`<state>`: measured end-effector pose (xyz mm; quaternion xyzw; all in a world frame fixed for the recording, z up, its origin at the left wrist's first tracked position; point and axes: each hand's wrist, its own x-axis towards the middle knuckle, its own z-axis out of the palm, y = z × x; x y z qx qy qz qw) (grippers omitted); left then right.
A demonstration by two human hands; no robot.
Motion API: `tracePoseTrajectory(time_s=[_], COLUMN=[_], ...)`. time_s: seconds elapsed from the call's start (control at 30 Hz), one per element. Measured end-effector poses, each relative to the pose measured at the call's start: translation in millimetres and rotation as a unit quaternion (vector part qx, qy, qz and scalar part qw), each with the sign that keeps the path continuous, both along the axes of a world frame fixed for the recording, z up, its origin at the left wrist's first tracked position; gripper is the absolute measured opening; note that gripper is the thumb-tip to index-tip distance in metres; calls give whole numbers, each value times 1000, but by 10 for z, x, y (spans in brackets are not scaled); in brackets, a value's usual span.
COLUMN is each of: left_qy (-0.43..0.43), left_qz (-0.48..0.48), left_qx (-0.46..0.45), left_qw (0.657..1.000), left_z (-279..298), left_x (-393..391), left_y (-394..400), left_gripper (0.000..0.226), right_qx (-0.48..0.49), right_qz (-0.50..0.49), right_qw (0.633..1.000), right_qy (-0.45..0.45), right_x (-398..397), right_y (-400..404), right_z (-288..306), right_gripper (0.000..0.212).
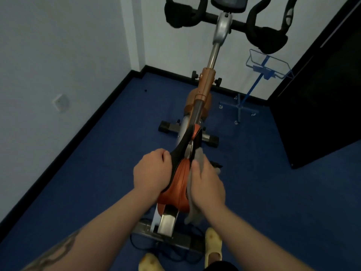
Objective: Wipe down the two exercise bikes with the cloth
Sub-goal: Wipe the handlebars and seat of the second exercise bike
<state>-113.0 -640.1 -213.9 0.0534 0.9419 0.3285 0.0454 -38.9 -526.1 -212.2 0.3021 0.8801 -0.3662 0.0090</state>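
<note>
Bike count in view is one: a single orange-and-silver exercise bike [205, 89] stands lengthwise on the blue carpeted floor [263, 192], its black padded handlebars [185, 16] toward the far white wall [58, 45] and its orange-and-black saddle [180, 184] nearest the camera. Two hands work at that saddle. The left hand [151, 171] curls its fingers round the saddle's black left edge, its grip closed on it. The right hand [207, 184] presses one grey cloth [195, 212] against the saddle's right side, fingers wrapped over the fabric and holding it there; a loose end of the cloth hangs below the wrist, and another fold shows above the knuckles. Two yellow slippers [214, 243] stand on the carpet right behind the bike's rear stabiliser bar [166, 237], one on each side of a black cable that loops on the floor there. One blue wheeled stand with a wire frame [259, 71] sits to the right of the bike's front, near the wall, well apart from the saddle. A tall black panel [322, 94] closes in the right side, while a black skirting strip [78, 133] runs along the left wall's foot. Open carpet lies on both sides of the bike, wider on the right between saddle and panel. One white wall socket [61, 102] sits low on the left wall.
</note>
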Motion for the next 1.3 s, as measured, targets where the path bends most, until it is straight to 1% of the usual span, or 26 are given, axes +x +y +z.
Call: tracePoseTrajectory(time_s=[0.1, 0.13, 0.17, 0.23, 0.27, 0.33, 0.37, 0.43, 0.53, 0.63, 0.7, 0.77, 0.8, 0.83, 0.87, 0.9, 0.93, 0.97, 1.0, 1.07, 1.1, 1.13, 1.17, 1.23, 1.27, 1.3], left_qy=[-5, -5, -5, 3, 8, 22, 27, 31, 42, 42, 12, -22, -30, -29, -23, -13, 0, 14, 29, 59, 73, 85, 93, 93, 91, 93], left_qz=[4, 7, 12, 31, 45, 68, 73, 81, 105, 146, 181, 219, 237, 251, 263, 276, 291, 311, 334, 374, 385, 393, 402, 428, 442, 455], left_qx=[-10, -10, -8, -5, 2, 19, 24, 32, 44, 30, 30, 74, 114, 152, 180, 198, 211, 224, 243, 289, 303, 313, 322, 330, 327, 321], left_qw=[1000, 1000, 1000, 999, 999, 997, 997, 996, 993, 988, 983, 973, 964, 955, 948, 940, 933, 923, 910, 880, 869, 860, 852, 836, 830, 826], left_z=[11, 13, 16, 6, 4, 14, 22, 42, 72, 90, 64, 16, -8, -31, -47, -59, -75, -92, -109, -120, -117, -116, -125, -132, -130, -120], left_x=[-15, -12, 3, 42, 65, 96, 101, 102, 133, 174, 189, 240, 282, 333, 386, 434, 481, 537, 593, 707, 755, 794, 829, 879, 895, 909], left_y=[10, 13, 13, -6, -13, -13, -5, 10, 30, 52, 48, 43, 52, 72, 98, 128, 162, 198, 244, 359, 421, 482, 545, 674, 739, 799], left_gripper=[38, 38, 37, 34, 31, 26, 25, 25, 24, 24, 25, 27, 28, 29, 30, 31, 30, 28, 27, 26, 29, 31, 33, 40, 43, 46], right_qx=[-64, -65, -45, 32, 59, 63, 56, 33, -60, -108, -88, 7, 82, 175, 256, 312, 335, 337, 307, 197, 149, 113, 99, 120, 145, 165], right_qz=[-25, -34, -23, 24, 47, 80, 89, 89, 34, -27, 1, 103, 173, 251, 324, 396, 462, 517, 551, 572, 581, 596, 623, 674, 678, 659], right_qw=[994, 993, 994, 997, 997, 995, 994, 995, 997, 994, 995, 993, 981, 952, 910, 863, 820, 785, 773, 789, 790, 783, 764, 714, 706, 723], right_qy=[-80, -93, -97, -61, -34, 6, 6, -21, -47, 2, 44, 51, 44, 31, 24, 31, 41, 54, 63, 106, 127, 135, 137, 146, 145, 130], right_x=[-518, -592, -559, -243, -52, 176, 158, -28, -506, -952, -1165, -1304, -1337, -1349, -1331, -1280, -1191, -1077, -954, -763, -719, -700, -685, -678, -714, -788], right_y=[203, 215, 180, 38, -36, -90, -60, 40, 234, 412, 509, 602, 633, 638, 599, 528, 432, 316, 204, 38, 33, 83, 169, 427, 554, 632], right_z=[91, 98, 102, 67, 62, 70, 56, 43, -37, -139, -155, -119, -71, -23, 25, 74, 95, 93, 82, 95, 101, 107, 113, 100, 89, 87], right_gripper=[62, 63, 62, 61, 64, 71, 71, 70, 69, 64, 56, 50, 50, 48, 42, 36, 33, 34, 36, 40, 43, 46, 48, 49, 49, 50])
